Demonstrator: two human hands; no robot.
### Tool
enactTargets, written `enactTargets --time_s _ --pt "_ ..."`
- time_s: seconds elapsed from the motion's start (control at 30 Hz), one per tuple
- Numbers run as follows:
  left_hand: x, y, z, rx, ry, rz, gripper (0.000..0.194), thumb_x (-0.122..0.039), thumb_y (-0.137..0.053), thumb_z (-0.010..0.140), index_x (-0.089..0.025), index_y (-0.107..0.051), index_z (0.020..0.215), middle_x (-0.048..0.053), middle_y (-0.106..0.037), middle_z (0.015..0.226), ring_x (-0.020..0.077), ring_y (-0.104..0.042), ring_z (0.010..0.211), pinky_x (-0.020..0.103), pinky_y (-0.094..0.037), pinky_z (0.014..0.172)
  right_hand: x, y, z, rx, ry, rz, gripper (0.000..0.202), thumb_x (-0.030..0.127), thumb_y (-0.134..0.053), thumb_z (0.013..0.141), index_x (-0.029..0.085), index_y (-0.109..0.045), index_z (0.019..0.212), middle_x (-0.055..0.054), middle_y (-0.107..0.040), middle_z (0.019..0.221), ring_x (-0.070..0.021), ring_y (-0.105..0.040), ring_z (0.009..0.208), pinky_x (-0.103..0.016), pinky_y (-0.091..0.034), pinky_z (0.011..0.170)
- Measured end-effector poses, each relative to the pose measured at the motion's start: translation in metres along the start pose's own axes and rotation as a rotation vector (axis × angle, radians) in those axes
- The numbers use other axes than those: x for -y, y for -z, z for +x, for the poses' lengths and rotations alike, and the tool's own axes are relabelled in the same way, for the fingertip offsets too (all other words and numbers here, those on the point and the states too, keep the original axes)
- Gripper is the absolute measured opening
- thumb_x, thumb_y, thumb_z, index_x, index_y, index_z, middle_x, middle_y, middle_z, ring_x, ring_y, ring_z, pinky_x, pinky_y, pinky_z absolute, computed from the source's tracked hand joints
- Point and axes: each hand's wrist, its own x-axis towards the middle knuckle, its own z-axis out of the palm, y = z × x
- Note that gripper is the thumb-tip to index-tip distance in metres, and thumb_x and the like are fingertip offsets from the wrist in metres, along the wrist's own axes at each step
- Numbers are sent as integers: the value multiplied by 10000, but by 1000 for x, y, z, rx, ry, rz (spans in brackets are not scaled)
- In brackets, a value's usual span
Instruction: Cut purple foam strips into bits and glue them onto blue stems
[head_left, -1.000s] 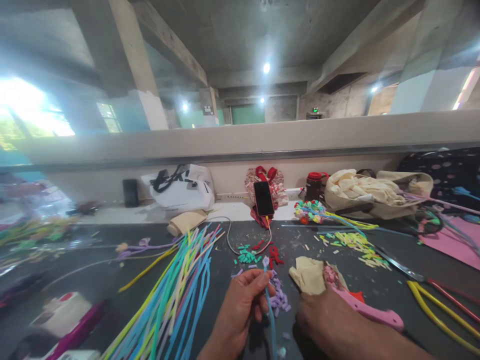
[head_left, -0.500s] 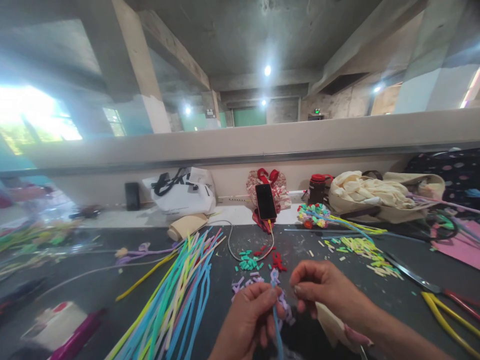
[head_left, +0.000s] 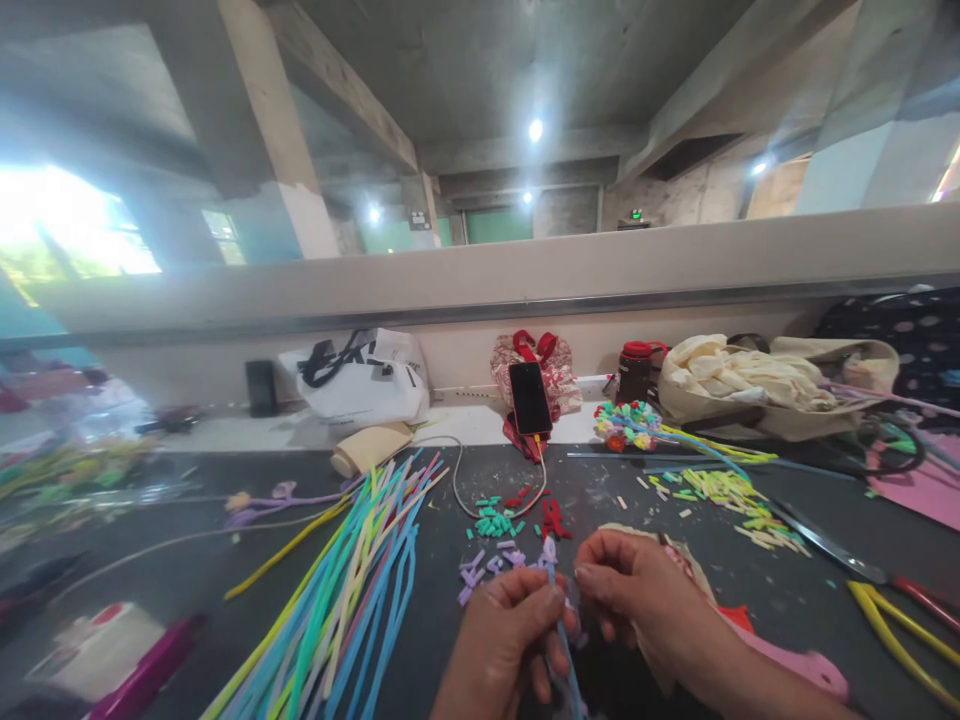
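My left hand [head_left: 511,632] pinches a blue pipe cleaner [head_left: 564,650] between thumb and fingers. A small lilac tuft [head_left: 550,550] sits at the top of that stem, just above my fingertips. To the right of it, my right hand [head_left: 626,590] is closed, thumb against the curled fingers; whatever lies between them is too small to make out. Short lilac pieces [head_left: 472,578] are scattered beside and behind my left hand. Beyond these lie small green pieces [head_left: 495,520] and red ones [head_left: 553,518].
Long coloured pipe cleaners [head_left: 352,570] spread across the left side. Scissors [head_left: 840,555] and yellow-handled pliers [head_left: 892,630] lie at right, near cut yellow pieces [head_left: 712,490]. A phone [head_left: 530,398] leans at the back, cabled. A pink object [head_left: 806,668] shows beside my right forearm.
My right hand has shifted slightly left, nearer the lilac tuft. A pink and red object now shows beyond my right forearm. My left hand keeps hold of the blue pipe cleaner.
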Motion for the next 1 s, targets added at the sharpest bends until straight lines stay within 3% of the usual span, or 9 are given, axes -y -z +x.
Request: enactTargets --time_s 0.1,0.3,0.57,0.73,0.83,1.0 --pt "2 0 1 13 6 31 294 -361 -696 536 -102 -586 621 25 -615 525 40 -447 288 109 -267 232 3 -3 -2 -67 2 -91 163 299 -538 679 151 -495 625 58 -492 439 -55 -416 358 -147 -249 325" --pt "6 2 6 7 12 97 318 -405 -680 539 -112 -575 607 18 -603 492 51 -446 283 123 -276 236 6 -11 -7 -50 34 -71 114 257 -527 684 150 -515 648 42 -551 483 -49 -426 375 -142 -264 345" --pt "4 2 3 50 16 11 305 -401 -626 614 -114 -549 547 -14 -532 415 20 -362 247 120 -221 245 -4 -5 -1 -15 39 30 258 377 -508 732 141 -529 628 32 -538 499 -55 -440 371 -153 -255 339" --pt "2 6 2 80 49 -83 285 -347 -546 706 -108 -564 552 -37 -445 342 15 -340 261 118 -198 275 -5 4 2 -90 132 72 123 244 -557 718 157 -600 793 29 -560 646 -55 -452 454 -163 -326 412" --pt "4 8 2 111 92 -105 230 -318 -572 688 -115 -566 581 -29 -486 400 22 -368 278 131 -210 282 1 7 -1 -72 245 -113 169 184 -558 711 193 -617 870 27 -578 700 -77 -478 533 -176 -372 480" --pt "5 7 1 132 110 -86 223 -323 -624 631 -113 -569 577 -20 -516 431 24 -377 276 142 -202 271 16 9 -10 45 519 -468 130 166 -569 730 215 -645 824 10 -591 749 -106 -532 688 -196 -398 614"
